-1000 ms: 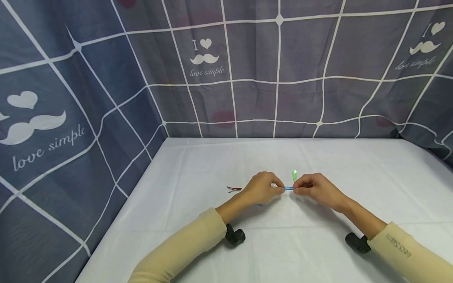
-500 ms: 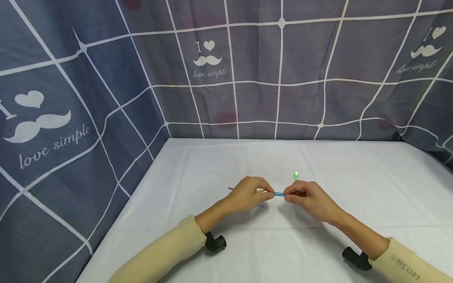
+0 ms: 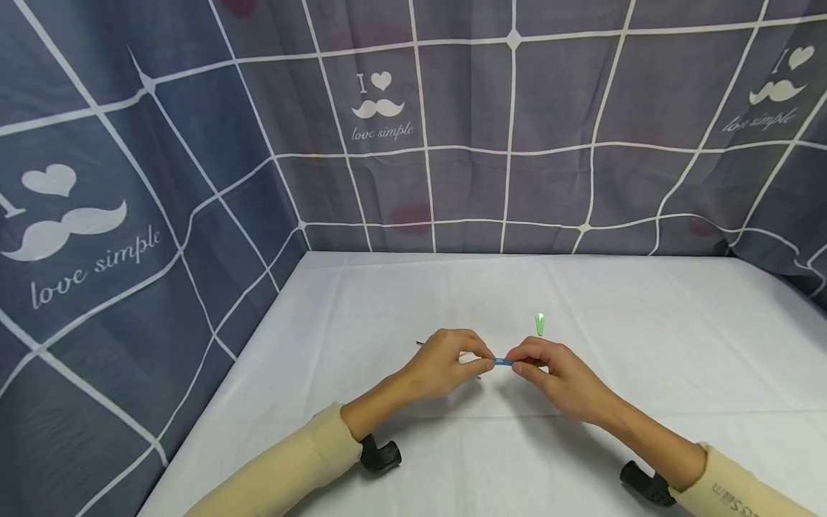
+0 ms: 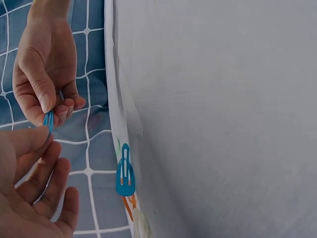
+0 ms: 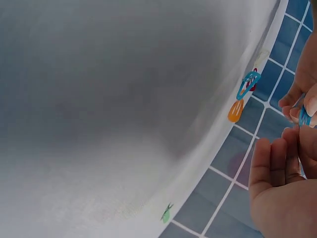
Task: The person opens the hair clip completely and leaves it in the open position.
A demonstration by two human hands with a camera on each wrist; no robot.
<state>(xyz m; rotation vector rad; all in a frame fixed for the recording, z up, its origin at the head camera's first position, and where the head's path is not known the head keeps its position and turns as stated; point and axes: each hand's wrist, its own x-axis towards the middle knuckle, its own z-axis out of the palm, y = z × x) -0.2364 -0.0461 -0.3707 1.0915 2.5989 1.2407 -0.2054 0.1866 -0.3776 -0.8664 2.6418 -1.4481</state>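
Note:
Between my two hands is a blue snap hair clip (image 3: 502, 362), clear over the white table. My left hand (image 3: 446, 365) pinches its left end between thumb and forefinger. The other end is pinched by the thumb and fingers of my right hand (image 3: 563, 372). In the left wrist view, the held clip (image 4: 48, 120) shows its slotted blue strips, its ends covered by fingertips. Beyond the hands, another blue hair clip (image 4: 125, 171) lies on the table, mostly hidden behind my left hand in the head view.
An orange hair clip (image 5: 236, 110) lies beside the loose blue one, with red and pale clips partly visible there. A green hair clip (image 3: 540, 324) lies farther back, behind my right hand. Grid-patterned curtains (image 3: 465, 187) rise along the table's back and left edges.
Both hands have moved left and nearer to me, keeping the blue hair clip between them. The green clip now shows fully apart from my right hand.

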